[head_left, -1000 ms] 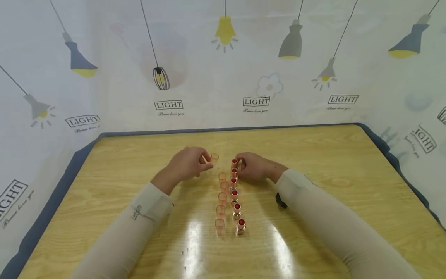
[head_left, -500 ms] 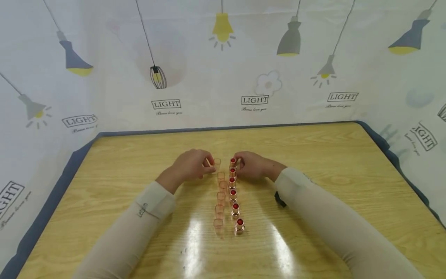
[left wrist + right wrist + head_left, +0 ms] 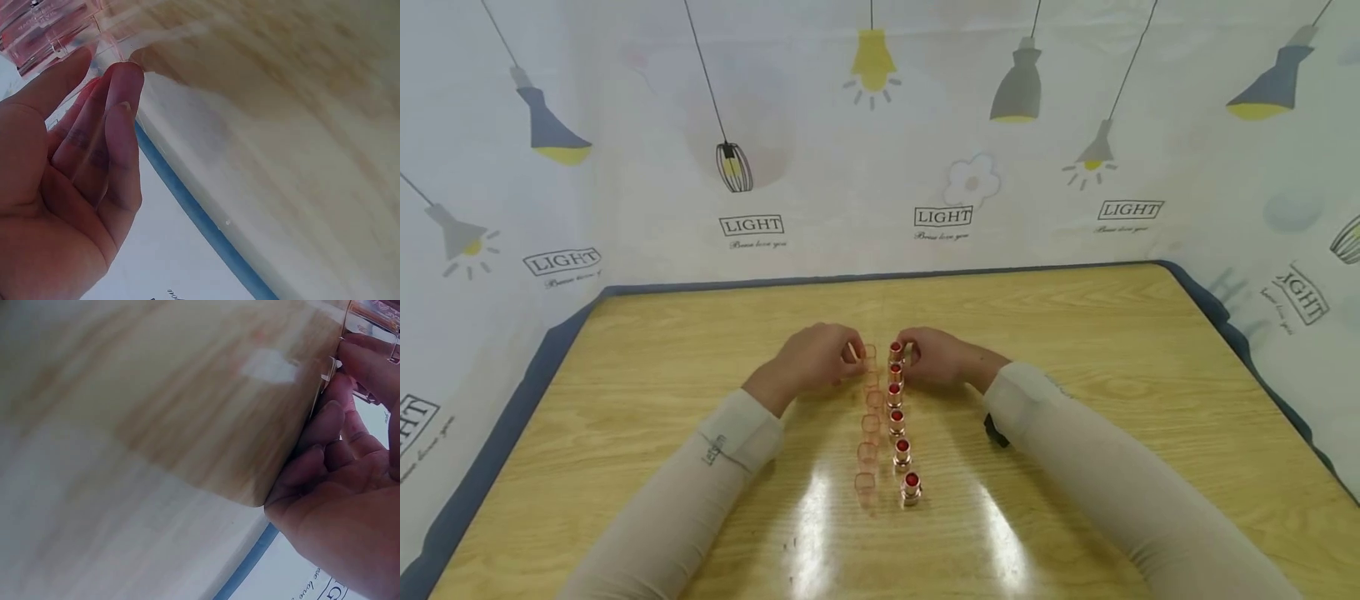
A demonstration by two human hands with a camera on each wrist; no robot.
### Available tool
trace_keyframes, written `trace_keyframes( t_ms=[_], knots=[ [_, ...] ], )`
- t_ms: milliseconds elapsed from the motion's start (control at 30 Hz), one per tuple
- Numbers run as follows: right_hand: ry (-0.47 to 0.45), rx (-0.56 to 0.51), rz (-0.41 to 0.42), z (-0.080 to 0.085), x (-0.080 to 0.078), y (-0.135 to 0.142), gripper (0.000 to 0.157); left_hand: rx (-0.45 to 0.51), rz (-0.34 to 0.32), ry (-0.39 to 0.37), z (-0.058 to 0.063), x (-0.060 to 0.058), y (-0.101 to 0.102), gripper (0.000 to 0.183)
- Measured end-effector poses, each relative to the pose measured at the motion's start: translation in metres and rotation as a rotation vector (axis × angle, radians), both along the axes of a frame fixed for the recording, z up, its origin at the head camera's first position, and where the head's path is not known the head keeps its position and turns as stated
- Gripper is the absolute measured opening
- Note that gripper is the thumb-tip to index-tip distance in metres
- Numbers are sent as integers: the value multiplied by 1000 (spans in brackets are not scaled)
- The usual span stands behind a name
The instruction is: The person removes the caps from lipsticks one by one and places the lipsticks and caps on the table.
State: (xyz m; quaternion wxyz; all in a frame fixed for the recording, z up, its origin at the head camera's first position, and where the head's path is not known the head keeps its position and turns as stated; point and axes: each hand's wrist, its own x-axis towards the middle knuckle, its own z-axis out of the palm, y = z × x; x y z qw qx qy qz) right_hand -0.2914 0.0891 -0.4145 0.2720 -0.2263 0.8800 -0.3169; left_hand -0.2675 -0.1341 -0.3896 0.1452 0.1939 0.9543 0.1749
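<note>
Two rows run side by side away from me in the head view: clear pinkish lipstick caps on the left, rose-gold lipsticks with red tips on the right. At the far end of the cap row, my left hand pinches the last cap between thumb and fingers. Across from it, my right hand has its thumb and index finger around the farthest lipstick, which stands upright. Several caps show beyond my left thumb in the left wrist view. My right fingers hide much of the lipstick in the right wrist view.
All of this stands on a wood-patterned table with a dark blue edge at the back. A light curtain printed with lamps hangs behind and at both sides. Glare streaks lie on the near tabletop.
My left hand has brought the far cap to the right and slightly nearer, into line with the other caps. The right hand stays at the farthest lipstick. The view has shifted slightly.
</note>
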Motion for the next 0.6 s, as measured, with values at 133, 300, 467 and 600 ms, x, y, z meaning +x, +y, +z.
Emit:
trace_keyframes(
  t_ms=[133, 300, 467, 600],
  knots=[
    [16, 11, -11, 3, 1, -1, 19, -8, -19, 63, -4, -3, 2, 11],
    [-3, 10, -36, 2, 2, -2, 20, -4, -18, 89, -9, -2, 4, 7],
    [-8, 36, -29, -1, 4, -2, 22, 0, -12, 70, -12, 2, 3, 10],
    [-8, 30, -34, -1, 4, -2, 23, 16, -7, 63, -10, 4, 2, 15]
  ],
)
